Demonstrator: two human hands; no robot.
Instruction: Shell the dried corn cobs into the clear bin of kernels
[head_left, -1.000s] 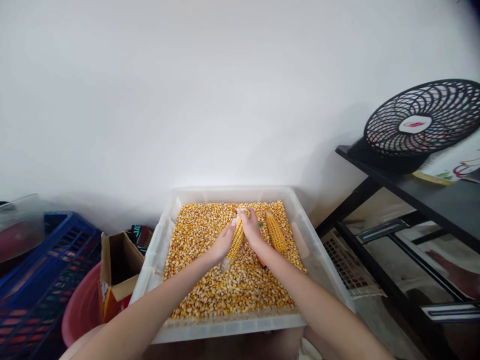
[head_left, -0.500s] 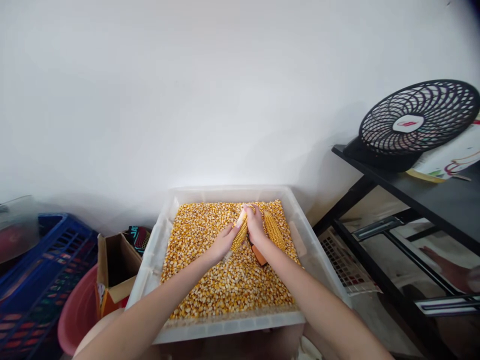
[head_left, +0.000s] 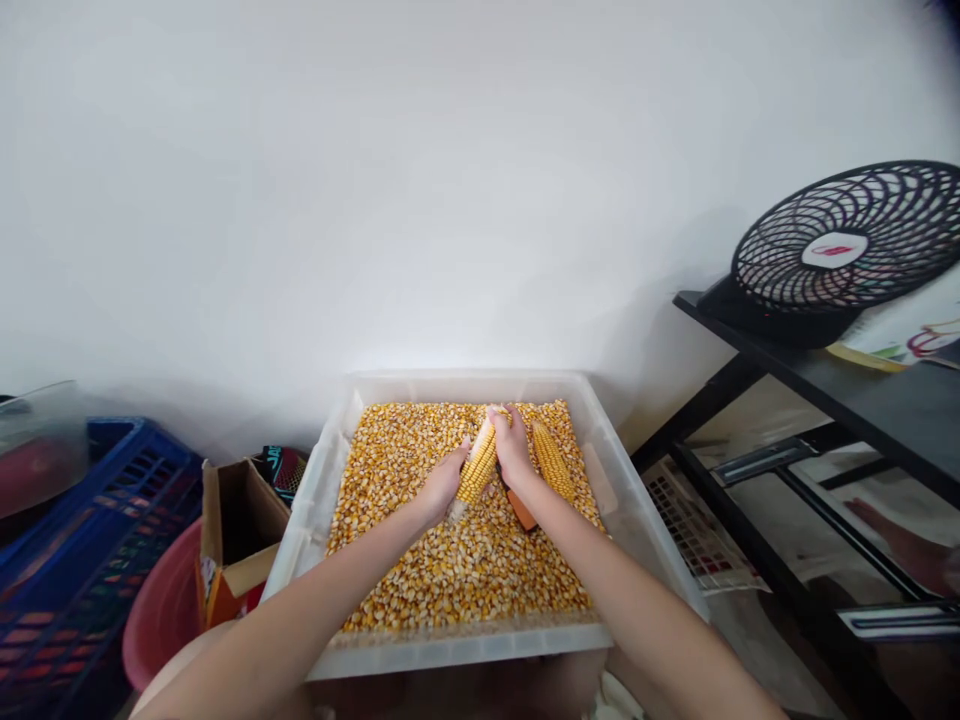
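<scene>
Both hands grip one partly stripped ear of corn (head_left: pixel 475 476), which slants over a bed of loose kernels (head_left: pixel 480 575). My left hand (head_left: pixel 445 482) is closed along its lower left side, the thumb pointing up the cob. Around the upper end, my right hand (head_left: pixel 511 442) is wrapped with its fingers bent. A pale bare strip shows on the cob near the top. Just right of my right hand lies a second ear of corn (head_left: pixel 553 462) on the kernels. An orange-brown block-like object (head_left: pixel 522 510) is partly hidden under my right wrist.
The kernels fill a translucent plastic bin (head_left: pixel 459 660) against a white wall. At left stand a cardboard box (head_left: pixel 247 520), a pink basin (head_left: pixel 161 600) and a blue crate (head_left: pixel 71 540). A black fan (head_left: pixel 840 250) rests on a black metal rack (head_left: pixel 757 350) at right.
My left hand has slid slightly down and left along the ear, so more of its kernel rows show. My right hand stays at the upper end. The view has shifted slightly.
</scene>
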